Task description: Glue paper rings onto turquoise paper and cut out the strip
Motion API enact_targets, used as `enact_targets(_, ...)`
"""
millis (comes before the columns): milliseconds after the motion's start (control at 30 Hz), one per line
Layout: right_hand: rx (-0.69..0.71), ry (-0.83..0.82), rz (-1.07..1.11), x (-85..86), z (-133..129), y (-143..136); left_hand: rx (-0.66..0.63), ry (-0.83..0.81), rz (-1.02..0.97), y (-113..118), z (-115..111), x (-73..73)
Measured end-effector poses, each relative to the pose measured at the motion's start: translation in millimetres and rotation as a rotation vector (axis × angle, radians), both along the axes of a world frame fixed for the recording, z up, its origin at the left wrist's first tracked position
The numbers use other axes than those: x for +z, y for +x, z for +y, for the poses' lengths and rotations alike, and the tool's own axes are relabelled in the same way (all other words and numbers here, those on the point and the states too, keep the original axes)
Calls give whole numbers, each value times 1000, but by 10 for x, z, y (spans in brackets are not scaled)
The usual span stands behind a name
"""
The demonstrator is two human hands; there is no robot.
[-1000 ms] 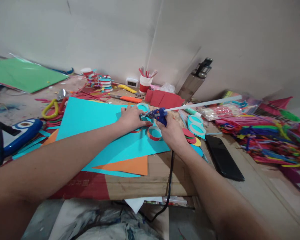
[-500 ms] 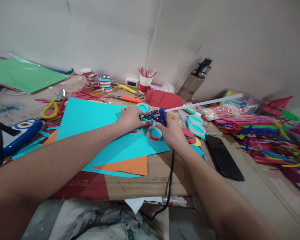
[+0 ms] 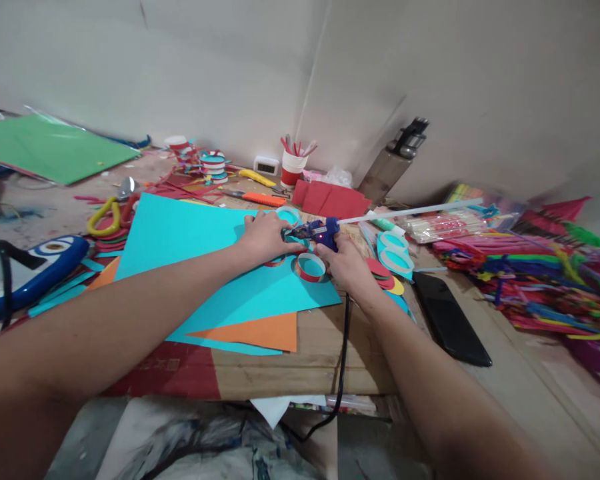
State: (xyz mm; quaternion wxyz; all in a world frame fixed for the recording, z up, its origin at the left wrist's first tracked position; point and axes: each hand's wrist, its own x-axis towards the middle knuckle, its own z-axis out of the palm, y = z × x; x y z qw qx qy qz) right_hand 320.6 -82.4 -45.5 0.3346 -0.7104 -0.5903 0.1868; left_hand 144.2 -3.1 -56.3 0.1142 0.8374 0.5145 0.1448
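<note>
My right hand (image 3: 349, 265) is wrapped round a blue glue gun (image 3: 323, 231) with a long white glue stick in its back. The gun's nozzle points left, at the fingers of my left hand (image 3: 264, 239). That hand rests on a large turquoise sheet (image 3: 180, 233), its fingers bent over a small paper ring whose red edge shows beneath; the grip itself is mostly hidden. Just behind the nozzle stands a turquoise and white ring (image 3: 289, 215). A red and turquoise ring (image 3: 311, 268) lies in front of the gun.
Right of my hands are a black phone (image 3: 450, 320), coloured discs (image 3: 379, 269) and pipe cleaners (image 3: 540, 280). Behind stand a cup of sticks (image 3: 293, 167) and a bottle (image 3: 393, 160). An orange knife (image 3: 264, 199) and yellow-handled scissors (image 3: 104, 219) lie farther left. A black cord hangs over the front edge.
The whole view has shifted slightly. The glue gun's back end and its glue stick have tilted a little, while both hands keep nearly the same places.
</note>
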Motion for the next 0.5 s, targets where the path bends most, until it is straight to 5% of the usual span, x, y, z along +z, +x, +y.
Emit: enact_targets(500,26,-132,179,13,-16,71,-12,27,-3,-4,27,-41)
